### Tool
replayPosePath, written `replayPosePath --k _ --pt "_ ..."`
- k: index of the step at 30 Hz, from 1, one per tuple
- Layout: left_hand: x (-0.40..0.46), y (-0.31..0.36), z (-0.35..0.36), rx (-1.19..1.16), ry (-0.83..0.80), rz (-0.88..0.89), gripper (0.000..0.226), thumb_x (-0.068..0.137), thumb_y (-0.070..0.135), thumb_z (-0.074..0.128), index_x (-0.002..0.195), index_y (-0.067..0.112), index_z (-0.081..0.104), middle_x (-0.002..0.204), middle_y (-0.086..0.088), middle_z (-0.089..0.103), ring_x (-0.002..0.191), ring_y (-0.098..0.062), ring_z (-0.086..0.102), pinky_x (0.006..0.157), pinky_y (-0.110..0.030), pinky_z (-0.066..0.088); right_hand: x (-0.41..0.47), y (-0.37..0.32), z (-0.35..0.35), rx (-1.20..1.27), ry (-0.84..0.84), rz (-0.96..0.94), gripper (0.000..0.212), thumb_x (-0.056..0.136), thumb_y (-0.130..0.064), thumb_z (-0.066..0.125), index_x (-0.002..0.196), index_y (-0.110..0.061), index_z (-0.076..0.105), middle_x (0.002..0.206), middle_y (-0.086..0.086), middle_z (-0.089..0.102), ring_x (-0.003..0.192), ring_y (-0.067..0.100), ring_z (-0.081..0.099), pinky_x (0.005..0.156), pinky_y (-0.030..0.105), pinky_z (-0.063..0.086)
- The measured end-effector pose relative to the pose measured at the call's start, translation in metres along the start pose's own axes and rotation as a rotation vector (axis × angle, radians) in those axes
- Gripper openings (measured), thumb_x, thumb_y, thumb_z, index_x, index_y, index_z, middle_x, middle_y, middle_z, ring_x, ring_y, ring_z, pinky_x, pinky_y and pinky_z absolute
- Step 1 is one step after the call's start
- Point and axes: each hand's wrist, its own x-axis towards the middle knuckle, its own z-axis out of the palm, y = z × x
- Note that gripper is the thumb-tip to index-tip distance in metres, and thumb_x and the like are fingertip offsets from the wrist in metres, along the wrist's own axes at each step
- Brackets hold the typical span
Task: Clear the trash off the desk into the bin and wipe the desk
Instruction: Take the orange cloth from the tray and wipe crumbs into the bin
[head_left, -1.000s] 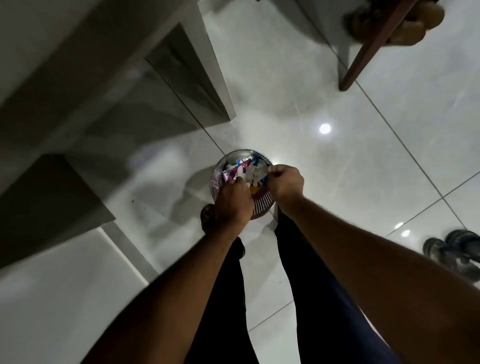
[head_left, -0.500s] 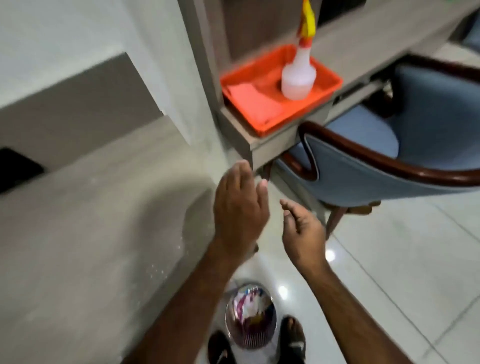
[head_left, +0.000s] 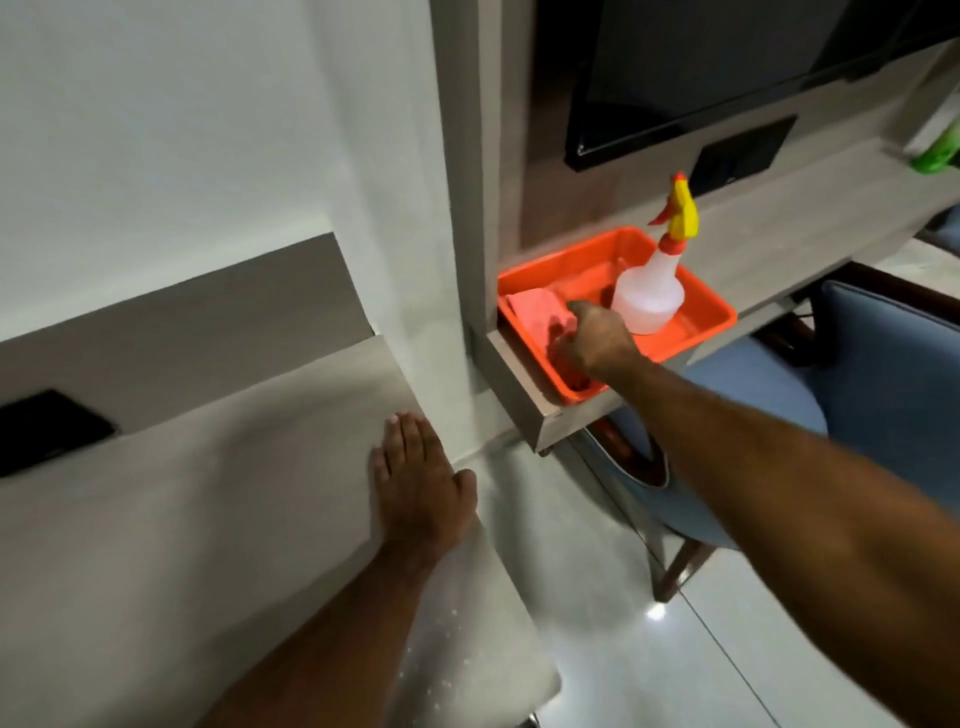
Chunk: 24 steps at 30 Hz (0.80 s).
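Now the right hand (head_left: 597, 340) closes on the pink cloth (head_left: 535, 312) beside the bottle (head_left: 647, 299); left hand (head_left: 421, 488) lies flat, empty. Soft, light stuff, so bunch its middle.

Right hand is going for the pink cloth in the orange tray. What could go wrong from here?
1. The right hand is close beside the white spray bottle with the yellow trigger; lifting the pink cloth might tip it.
2. The orange plastic tray sits at the shelf edge; dragging the cloth could pull it off.
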Motion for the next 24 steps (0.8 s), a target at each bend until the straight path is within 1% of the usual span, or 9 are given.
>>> replayPosePath --k 3,6,9,12,14,17,21,22,24 --pt "0.001 -0.001 0.0 -0.009 0.0 -0.002 0.091 0.077 0.047 0.048 0.151 -0.003 0.031 0.159 -0.022 0.033 0.15 -0.036 0.025 0.119 -0.055 0.027 0.022 0.007 0.016 -0.275 -0.216 -0.045 0.041 0.09 -0.033 0.06 0.127 -0.016 0.055 0.11 0.014 0.065 0.092 0.028 0.063 0.084 0.037 0.055" --pt "0.004 -0.003 0.002 -0.011 0.004 0.006 0.09 0.077 0.047 0.049 0.151 -0.002 0.032 0.159 -0.022 0.034 0.149 -0.036 0.027 0.119 -0.055 0.028 0.036 0.007 0.025 -0.426 -0.263 -0.124 0.039 0.092 -0.039 0.057 0.127 -0.024 0.054 0.118 0.016 0.055 0.099 0.032 0.061 0.086 0.042 0.056" --pt "0.002 -0.002 -0.001 -0.022 -0.025 0.002 0.09 0.08 0.048 0.046 0.153 -0.001 0.025 0.162 -0.02 0.027 0.152 -0.034 0.021 0.121 -0.054 0.023 0.036 0.002 0.029 -0.477 -0.216 -0.189 0.029 0.097 -0.037 0.053 0.116 -0.018 0.062 0.099 0.011 0.063 0.079 0.025 0.066 0.072 0.039 0.061" --pt "0.002 -0.002 -0.002 -0.024 -0.013 0.007 0.089 0.082 0.048 0.045 0.154 0.0 0.024 0.163 -0.02 0.026 0.152 -0.034 0.019 0.121 -0.054 0.022 0.03 0.002 0.035 -0.514 -0.105 -0.217 0.024 0.099 -0.031 0.049 0.099 -0.012 0.065 0.084 0.009 0.067 0.071 0.026 0.067 0.069 0.042 0.062" --pt "0.0 -0.003 0.0 -0.013 -0.001 0.019 0.088 0.082 0.049 0.044 0.153 -0.001 0.025 0.162 -0.021 0.028 0.152 -0.035 0.02 0.12 -0.054 0.024 0.025 0.006 0.033 -0.428 -0.059 -0.173 0.024 0.097 -0.03 0.052 0.094 -0.01 0.066 0.08 0.009 0.067 0.068 0.026 0.068 0.067 0.041 0.062" --pt "0.004 -0.005 0.001 -0.001 0.002 0.023 0.088 0.081 0.049 0.039 0.152 -0.001 0.026 0.16 -0.021 0.03 0.151 -0.035 0.022 0.119 -0.054 0.024 0.013 0.007 0.015 -0.126 0.106 -0.119 0.018 0.094 -0.024 0.058 0.092 -0.008 0.067 0.081 0.007 0.069 0.069 0.024 0.067 0.066 0.036 0.06" --pt "0.001 -0.005 0.002 -0.015 -0.01 0.022 0.085 0.079 0.047 0.043 0.147 -0.003 0.035 0.155 -0.024 0.037 0.146 -0.039 0.031 0.115 -0.056 0.03 -0.066 -0.001 -0.021 0.265 0.513 -0.18 0.011 0.079 -0.011 0.059 0.085 -0.01 0.068 0.073 0.001 0.061 0.067 0.014 0.053 0.065 0.013 0.04" --pt "0.002 -0.006 0.0 -0.031 -0.019 0.024 0.084 0.081 0.047 0.045 0.147 -0.004 0.035 0.156 -0.025 0.036 0.146 -0.039 0.03 0.116 -0.056 0.028 -0.097 -0.004 -0.029 0.342 0.579 -0.203 0.011 0.077 -0.01 0.059 0.083 -0.012 0.067 0.071 0.0 0.06 0.065 0.009 0.05 0.062 0.005 0.035" --pt "-0.002 -0.009 -0.008 -0.076 -0.066 0.034 0.082 0.088 0.047 0.046 0.151 -0.002 0.028 0.16 -0.023 0.028 0.15 -0.037 0.023 0.121 -0.054 0.021 -0.174 0.0 -0.042 0.41 0.637 -0.218 0.011 0.074 -0.009 0.06 0.08 -0.016 0.065 0.067 -0.007 0.057 0.061 0.003 0.047 0.06 0.0 0.032"
